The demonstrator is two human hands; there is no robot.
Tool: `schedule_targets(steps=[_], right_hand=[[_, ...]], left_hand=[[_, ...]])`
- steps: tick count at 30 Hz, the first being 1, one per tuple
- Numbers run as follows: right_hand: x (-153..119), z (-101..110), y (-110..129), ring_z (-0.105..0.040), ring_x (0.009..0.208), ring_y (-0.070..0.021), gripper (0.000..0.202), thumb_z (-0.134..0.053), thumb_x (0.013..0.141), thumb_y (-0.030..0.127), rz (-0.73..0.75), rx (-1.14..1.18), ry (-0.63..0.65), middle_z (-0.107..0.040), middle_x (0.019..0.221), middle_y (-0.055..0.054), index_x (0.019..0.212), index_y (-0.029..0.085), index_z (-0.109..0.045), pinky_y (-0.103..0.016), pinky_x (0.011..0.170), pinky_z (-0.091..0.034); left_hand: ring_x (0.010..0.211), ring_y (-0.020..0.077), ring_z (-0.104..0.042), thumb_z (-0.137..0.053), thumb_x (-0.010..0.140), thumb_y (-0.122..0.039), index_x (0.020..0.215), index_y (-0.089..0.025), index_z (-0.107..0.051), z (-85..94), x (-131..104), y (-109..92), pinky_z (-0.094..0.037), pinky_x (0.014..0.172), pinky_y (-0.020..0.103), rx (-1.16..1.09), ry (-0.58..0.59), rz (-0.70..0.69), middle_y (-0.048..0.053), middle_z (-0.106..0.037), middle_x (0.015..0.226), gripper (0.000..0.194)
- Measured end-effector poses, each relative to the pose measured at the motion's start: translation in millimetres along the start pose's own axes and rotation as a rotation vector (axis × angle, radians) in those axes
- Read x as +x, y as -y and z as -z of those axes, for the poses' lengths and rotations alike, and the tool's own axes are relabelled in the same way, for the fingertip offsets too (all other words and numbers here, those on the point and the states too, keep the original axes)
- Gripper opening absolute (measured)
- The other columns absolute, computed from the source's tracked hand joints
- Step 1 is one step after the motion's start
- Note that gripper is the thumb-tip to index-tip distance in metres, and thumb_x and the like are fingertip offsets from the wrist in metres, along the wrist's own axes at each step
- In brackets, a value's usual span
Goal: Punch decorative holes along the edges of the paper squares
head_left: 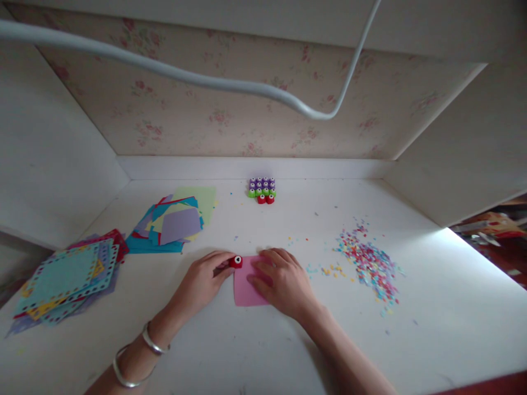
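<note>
Left hand (208, 277) pinches what's probably a red punch (236, 262); right hand (284, 280) rests spread on pink paper (245, 291).

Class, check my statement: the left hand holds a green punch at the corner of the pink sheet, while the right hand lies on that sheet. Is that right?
Not quite: the head view shows that the punch in the left hand is red, not green. The rest stands: it is at the corner of the pink sheet, and the right hand lies on that sheet.
</note>
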State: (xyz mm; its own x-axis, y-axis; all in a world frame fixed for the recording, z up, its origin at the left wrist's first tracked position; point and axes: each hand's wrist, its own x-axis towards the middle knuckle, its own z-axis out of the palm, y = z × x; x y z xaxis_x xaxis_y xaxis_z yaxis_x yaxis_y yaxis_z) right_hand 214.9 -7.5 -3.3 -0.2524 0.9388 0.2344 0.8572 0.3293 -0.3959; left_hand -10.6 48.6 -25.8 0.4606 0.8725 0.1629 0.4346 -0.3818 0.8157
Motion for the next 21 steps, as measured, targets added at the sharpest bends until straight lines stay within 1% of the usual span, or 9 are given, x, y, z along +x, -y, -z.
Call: schedule_targets(steps=[7,10,16,21], right_hand=[[0.1,-1.8,-0.1,-0.055,0.118,-0.0259,0.027,-0.061,0.091,0.040,-0.010,-0.009,0.005,-0.065,0.127,-0.004,0.114,0.029,-0.070,-0.043,0.103,-0.043],[0.4,-1.5,0.5,-0.055,0.118,-0.0256,0.026,-0.061,0.091,0.040,-0.015,-0.009,0.007,-0.065,0.127,-0.004,0.113,0.029,-0.070,-0.043,0.103,-0.043],[0.0,-0.7,0.4,-0.054,0.119,-0.0251,0.026,-0.061,0.091,0.041,-0.015,-0.011,0.025,-0.064,0.127,-0.003,0.112,0.029,-0.071,-0.042,0.104,-0.042],[-0.5,-1.6,-0.4,-0.053,0.120,-0.0254,0.027,-0.061,0.091,0.042,-0.018,-0.012,0.022,-0.064,0.128,-0.004,0.113,0.029,-0.070,-0.043,0.104,-0.042]], left_hand=[[0.096,0.0168,-0.068,-0.062,0.091,-0.023,0.112,-0.025,-0.067,0.3,-0.6,-1.0,-0.057,0.088,0.029,-0.010,0.008,0.019,0.002,-0.070,0.109,0.022],[0.096,0.0168,-0.068,-0.061,0.091,-0.023,0.112,-0.025,-0.066,0.2,-0.3,-0.7,-0.057,0.088,0.030,-0.009,0.007,0.016,0.002,-0.070,0.109,0.022],[0.095,0.0171,-0.068,-0.062,0.091,-0.023,0.111,-0.025,-0.067,-0.4,0.0,2.3,-0.057,0.087,0.029,0.006,0.000,0.000,0.003,-0.070,0.108,0.021],[0.094,0.0182,-0.068,-0.064,0.089,-0.027,0.111,-0.025,-0.067,1.0,0.9,0.2,-0.058,0.087,0.031,0.001,0.002,0.005,0.004,-0.069,0.109,0.022]])
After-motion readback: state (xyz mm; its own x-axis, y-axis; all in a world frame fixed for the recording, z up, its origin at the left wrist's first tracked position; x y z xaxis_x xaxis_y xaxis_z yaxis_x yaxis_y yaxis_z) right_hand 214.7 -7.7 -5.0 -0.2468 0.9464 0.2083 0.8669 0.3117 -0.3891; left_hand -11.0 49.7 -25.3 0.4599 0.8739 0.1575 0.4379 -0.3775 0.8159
